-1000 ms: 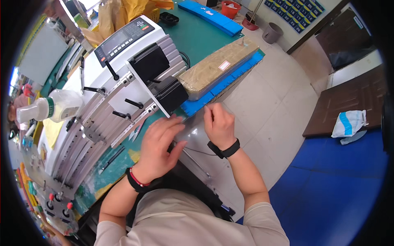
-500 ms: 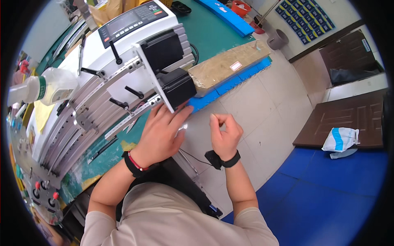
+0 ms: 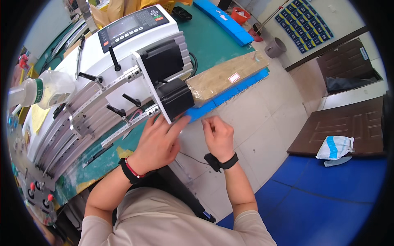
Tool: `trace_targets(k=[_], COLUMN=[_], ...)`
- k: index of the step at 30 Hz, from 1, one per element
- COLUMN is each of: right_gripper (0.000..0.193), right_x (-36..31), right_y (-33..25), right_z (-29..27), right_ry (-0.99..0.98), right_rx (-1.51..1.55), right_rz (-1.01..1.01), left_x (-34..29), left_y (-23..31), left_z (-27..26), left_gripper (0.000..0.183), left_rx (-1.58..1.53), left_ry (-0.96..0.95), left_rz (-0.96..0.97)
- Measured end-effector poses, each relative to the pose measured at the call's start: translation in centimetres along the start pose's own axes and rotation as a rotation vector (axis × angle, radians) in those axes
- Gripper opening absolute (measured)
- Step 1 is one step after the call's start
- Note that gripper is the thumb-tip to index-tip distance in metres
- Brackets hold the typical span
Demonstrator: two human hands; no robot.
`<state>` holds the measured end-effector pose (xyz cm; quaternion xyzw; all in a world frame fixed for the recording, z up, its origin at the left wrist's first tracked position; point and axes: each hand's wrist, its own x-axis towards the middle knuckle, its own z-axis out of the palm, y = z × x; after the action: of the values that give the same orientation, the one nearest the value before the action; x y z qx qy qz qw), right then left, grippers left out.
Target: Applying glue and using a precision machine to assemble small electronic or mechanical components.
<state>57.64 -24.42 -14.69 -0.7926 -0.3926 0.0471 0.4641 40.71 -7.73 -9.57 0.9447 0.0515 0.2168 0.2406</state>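
Near black motor [image 3: 177,99], left hand [image 3: 158,141] half-open, contact unclear; right hand [image 3: 219,137] curled, any grip hidden; best to steady left fingertips, minding edge of white plate [image 3: 152,88].

You are in a workshop: on the green-topped bench [image 3: 211,51], a white machine [image 3: 95,59] carries a keypad panel [image 3: 130,27], metal rails [image 3: 98,91] and black levers [image 3: 131,99]; a long wrapped bundle [image 3: 225,78] lies right of that machine, red-knobbed fittings [image 3: 49,198] left of it.
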Motion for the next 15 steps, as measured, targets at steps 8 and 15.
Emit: trace_targets(k=[8,15], right_gripper=[0.040,0.015], right_x=[-7.3,-3.2], right_y=[1.3,-3.3], right_z=[-8.0,-1.9], right_ry=[0.029,0.317], right_rx=[-0.597,-0.273], right_rz=[0.047,-0.288], left_x=[-0.5,0.3], left_y=[-0.5,-1.1], left_z=[0.0,0.0], left_gripper=[0.072,0.073], left_rx=[0.063,-0.032], left_ry=[-0.122,-0.052], left_rz=[-0.036,-0.008])
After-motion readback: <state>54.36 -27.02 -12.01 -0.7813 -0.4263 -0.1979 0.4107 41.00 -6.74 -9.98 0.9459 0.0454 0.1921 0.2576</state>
